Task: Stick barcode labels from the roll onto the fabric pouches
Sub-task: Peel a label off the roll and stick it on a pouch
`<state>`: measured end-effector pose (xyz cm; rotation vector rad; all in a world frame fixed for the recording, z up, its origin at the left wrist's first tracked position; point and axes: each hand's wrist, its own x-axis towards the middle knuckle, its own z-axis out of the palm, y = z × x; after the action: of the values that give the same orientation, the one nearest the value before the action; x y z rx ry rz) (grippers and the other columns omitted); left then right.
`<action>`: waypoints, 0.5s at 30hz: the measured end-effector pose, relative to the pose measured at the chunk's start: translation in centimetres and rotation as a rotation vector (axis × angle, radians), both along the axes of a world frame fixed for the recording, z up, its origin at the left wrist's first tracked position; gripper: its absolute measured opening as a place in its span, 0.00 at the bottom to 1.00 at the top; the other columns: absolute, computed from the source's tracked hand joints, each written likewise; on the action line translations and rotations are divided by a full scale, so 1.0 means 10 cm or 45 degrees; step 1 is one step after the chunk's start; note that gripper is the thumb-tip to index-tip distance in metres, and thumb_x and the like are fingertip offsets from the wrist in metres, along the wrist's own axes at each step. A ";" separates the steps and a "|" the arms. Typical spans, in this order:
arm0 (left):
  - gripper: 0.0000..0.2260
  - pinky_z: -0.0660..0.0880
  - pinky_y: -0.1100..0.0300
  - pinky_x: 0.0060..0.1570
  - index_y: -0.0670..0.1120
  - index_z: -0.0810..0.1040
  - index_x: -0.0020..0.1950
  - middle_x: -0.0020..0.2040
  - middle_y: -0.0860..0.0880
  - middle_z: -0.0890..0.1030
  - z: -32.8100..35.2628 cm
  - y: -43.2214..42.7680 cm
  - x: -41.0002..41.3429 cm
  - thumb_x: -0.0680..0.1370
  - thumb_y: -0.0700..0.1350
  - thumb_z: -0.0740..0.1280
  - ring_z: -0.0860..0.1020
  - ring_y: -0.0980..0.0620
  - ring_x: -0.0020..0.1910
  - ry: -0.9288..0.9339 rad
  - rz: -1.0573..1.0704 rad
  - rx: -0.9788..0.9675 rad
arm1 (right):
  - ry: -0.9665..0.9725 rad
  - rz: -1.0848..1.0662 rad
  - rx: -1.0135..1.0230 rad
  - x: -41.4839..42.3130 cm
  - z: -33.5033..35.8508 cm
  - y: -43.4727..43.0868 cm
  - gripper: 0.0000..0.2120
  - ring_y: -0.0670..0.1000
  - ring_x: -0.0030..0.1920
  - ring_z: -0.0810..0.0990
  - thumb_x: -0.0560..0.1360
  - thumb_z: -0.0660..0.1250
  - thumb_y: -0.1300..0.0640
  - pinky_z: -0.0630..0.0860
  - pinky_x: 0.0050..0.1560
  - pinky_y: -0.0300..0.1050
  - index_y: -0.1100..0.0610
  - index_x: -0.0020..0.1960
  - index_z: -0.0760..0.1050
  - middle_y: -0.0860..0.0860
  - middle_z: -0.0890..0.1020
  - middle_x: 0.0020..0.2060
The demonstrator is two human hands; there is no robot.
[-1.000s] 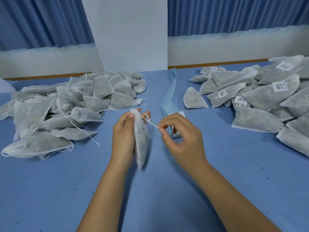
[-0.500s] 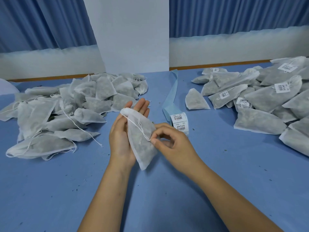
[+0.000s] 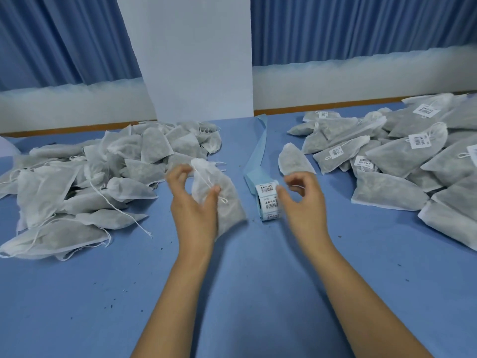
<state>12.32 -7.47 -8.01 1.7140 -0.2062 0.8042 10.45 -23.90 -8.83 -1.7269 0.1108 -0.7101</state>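
- The left hand (image 3: 192,208) has its grip clamped on one pouch (image 3: 229,210) at centre frame. The thumb presses the front face and the fingers curl behind the top, so the pouch hangs just above the worktop (image 3: 77,293).
- The pouch looks light, soft and part-filled, and it will sag and crease. It is best held near the gathered neck, beside the drawstring (image 3: 206,177), with the flat face spread so a label can seat on it.
- The right hand (image 3: 304,202) is curled just right of the label roll (image 3: 269,202), with its thumb tip at the roll's edge. I cannot tell whether its grip is already nipped on a label.
- The labels look thin and tacky. I would lift one by a corner and keep its glue side off the fingers.
- The blue backing strip (image 3: 258,151) trails from the roll toward the top of the frame.
- An unlabelled pile (image 3: 103,177) lies at left of frame and a labelled pile (image 3: 413,164) at right.
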 end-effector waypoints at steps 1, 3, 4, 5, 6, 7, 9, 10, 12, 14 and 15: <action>0.19 0.69 0.69 0.57 0.54 0.71 0.53 0.64 0.63 0.74 0.01 -0.02 0.06 0.73 0.32 0.69 0.73 0.64 0.61 -0.052 0.060 0.119 | 0.132 -0.041 0.070 0.04 -0.01 -0.07 0.09 0.48 0.52 0.76 0.73 0.70 0.61 0.69 0.51 0.34 0.57 0.50 0.73 0.51 0.77 0.51; 0.11 0.64 0.74 0.57 0.43 0.80 0.46 0.70 0.45 0.73 0.01 -0.10 0.20 0.73 0.29 0.64 0.72 0.59 0.62 -0.071 0.060 0.399 | 0.373 0.035 0.173 0.11 -0.06 -0.15 0.10 0.45 0.49 0.77 0.74 0.70 0.59 0.69 0.45 0.29 0.57 0.52 0.72 0.51 0.78 0.50; 0.12 0.64 0.71 0.59 0.40 0.82 0.48 0.71 0.42 0.72 -0.01 -0.16 0.26 0.73 0.28 0.63 0.72 0.54 0.64 -0.035 -0.019 0.557 | 0.441 0.108 0.212 0.13 -0.08 -0.14 0.09 0.43 0.45 0.78 0.74 0.69 0.60 0.70 0.40 0.26 0.57 0.52 0.73 0.51 0.79 0.49; 0.14 0.64 0.66 0.62 0.38 0.83 0.52 0.71 0.41 0.71 -0.04 -0.22 0.28 0.75 0.28 0.62 0.73 0.47 0.66 0.004 -0.122 0.716 | 0.473 0.173 0.240 0.13 -0.10 -0.12 0.08 0.42 0.42 0.78 0.75 0.68 0.62 0.71 0.36 0.25 0.58 0.53 0.73 0.52 0.80 0.48; 0.15 0.64 0.63 0.63 0.37 0.82 0.58 0.71 0.41 0.71 -0.09 -0.26 0.30 0.76 0.29 0.61 0.72 0.44 0.68 0.024 -0.218 0.839 | 0.478 0.215 0.256 0.14 -0.12 -0.10 0.08 0.42 0.40 0.79 0.75 0.68 0.64 0.72 0.34 0.26 0.58 0.53 0.72 0.53 0.81 0.47; 0.15 0.64 0.62 0.63 0.38 0.81 0.61 0.70 0.41 0.73 -0.14 -0.30 0.31 0.78 0.30 0.61 0.74 0.43 0.67 0.024 -0.290 0.906 | 0.469 0.232 0.268 0.14 -0.14 -0.09 0.08 0.43 0.40 0.80 0.75 0.67 0.65 0.73 0.35 0.28 0.59 0.52 0.72 0.53 0.82 0.46; 0.14 0.68 0.67 0.55 0.41 0.81 0.61 0.64 0.43 0.78 -0.22 -0.31 0.33 0.78 0.32 0.63 0.79 0.46 0.57 -0.005 -0.364 0.884 | 0.453 0.220 0.291 0.15 -0.13 -0.10 0.08 0.48 0.42 0.82 0.74 0.69 0.65 0.77 0.41 0.35 0.59 0.50 0.73 0.55 0.83 0.45; 0.13 0.69 0.69 0.51 0.42 0.81 0.60 0.61 0.45 0.79 -0.24 -0.30 0.34 0.78 0.34 0.64 0.79 0.49 0.52 -0.012 -0.394 0.842 | 0.450 0.212 0.296 0.15 -0.12 -0.10 0.07 0.51 0.43 0.82 0.73 0.70 0.65 0.78 0.44 0.39 0.59 0.49 0.73 0.56 0.83 0.45; 0.13 0.68 0.75 0.48 0.45 0.81 0.61 0.56 0.50 0.79 -0.24 -0.25 0.34 0.78 0.39 0.67 0.76 0.61 0.46 0.032 -0.480 0.780 | 0.441 0.207 0.307 0.15 -0.12 -0.10 0.07 0.54 0.44 0.82 0.73 0.71 0.64 0.78 0.48 0.46 0.58 0.46 0.73 0.57 0.83 0.43; 0.15 0.65 0.79 0.49 0.46 0.81 0.62 0.53 0.57 0.78 -0.24 -0.23 0.36 0.75 0.42 0.72 0.74 0.71 0.47 0.071 -0.546 0.734 | 0.432 0.197 0.304 0.14 -0.13 -0.09 0.07 0.51 0.41 0.82 0.73 0.71 0.62 0.77 0.46 0.44 0.56 0.44 0.73 0.53 0.83 0.39; 0.15 0.66 0.79 0.49 0.47 0.82 0.60 0.51 0.59 0.78 -0.24 -0.23 0.36 0.74 0.42 0.74 0.73 0.74 0.47 0.080 -0.551 0.697 | 0.424 0.190 0.293 0.14 -0.14 -0.09 0.07 0.50 0.40 0.81 0.73 0.71 0.62 0.76 0.44 0.42 0.56 0.44 0.73 0.51 0.82 0.38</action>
<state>15.95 -9.74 -10.38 2.0919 -0.7825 0.3855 11.80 -24.80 -10.20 -1.5991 0.2797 -0.2836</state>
